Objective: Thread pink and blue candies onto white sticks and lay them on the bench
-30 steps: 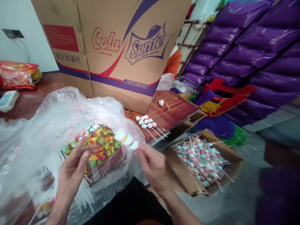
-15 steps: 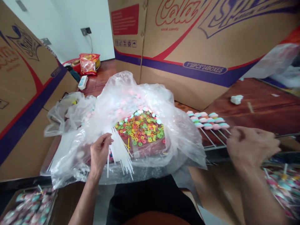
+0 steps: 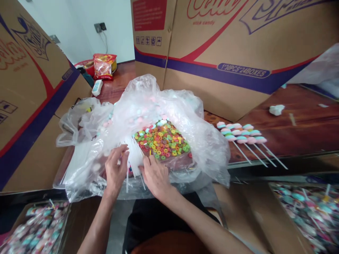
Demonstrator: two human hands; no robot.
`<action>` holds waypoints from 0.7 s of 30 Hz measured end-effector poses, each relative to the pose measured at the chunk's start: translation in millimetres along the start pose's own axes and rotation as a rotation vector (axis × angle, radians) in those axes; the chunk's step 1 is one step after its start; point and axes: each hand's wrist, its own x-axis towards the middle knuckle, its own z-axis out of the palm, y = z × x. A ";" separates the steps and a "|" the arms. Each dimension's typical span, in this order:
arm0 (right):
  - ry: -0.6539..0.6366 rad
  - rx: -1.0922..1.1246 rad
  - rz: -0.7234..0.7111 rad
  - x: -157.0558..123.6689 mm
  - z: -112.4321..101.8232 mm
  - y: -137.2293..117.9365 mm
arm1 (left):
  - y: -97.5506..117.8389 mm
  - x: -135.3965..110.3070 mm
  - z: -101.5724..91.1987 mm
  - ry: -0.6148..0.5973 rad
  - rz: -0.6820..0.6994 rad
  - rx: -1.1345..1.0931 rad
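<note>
Pointing front to back, slim white sticks (image 3: 135, 158) lie bunched. Left hand (image 3: 115, 169) and right hand (image 3: 156, 176) curl half-closed beside them, holds unclear.

The right grip (image 3: 156, 174) touches white sticks (image 3: 136, 155) — left grip (image 3: 116, 167) beside — near ring candies (image 3: 164, 141).

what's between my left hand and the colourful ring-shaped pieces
In the head view, a bundle of white sticks lies between your left hand and the ring-shaped pieces.
</note>
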 end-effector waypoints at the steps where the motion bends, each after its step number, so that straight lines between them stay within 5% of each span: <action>1: -0.023 -0.020 -0.001 2.3 0.6 -1.6 | -1.3 -10.5 -5.9 0.004 0.089 0.046; 5: -0.111 -0.063 -0.004 12.5 4.6 -9.9 | -7.7 -57.3 -14.5 -0.084 0.357 0.209; 9: -0.131 -0.026 0.007 33.8 12.9 -21.4 | -13.2 -77.0 -0.2 -0.098 0.426 0.290; 15: -0.184 0.133 0.076 65.9 8.5 -23.7 | -8.4 -35.7 19.7 -0.069 0.191 0.345; 21: -0.152 0.270 0.141 71.8 -0.8 -11.7 | -10.1 -9.2 19.0 -0.098 -0.005 0.102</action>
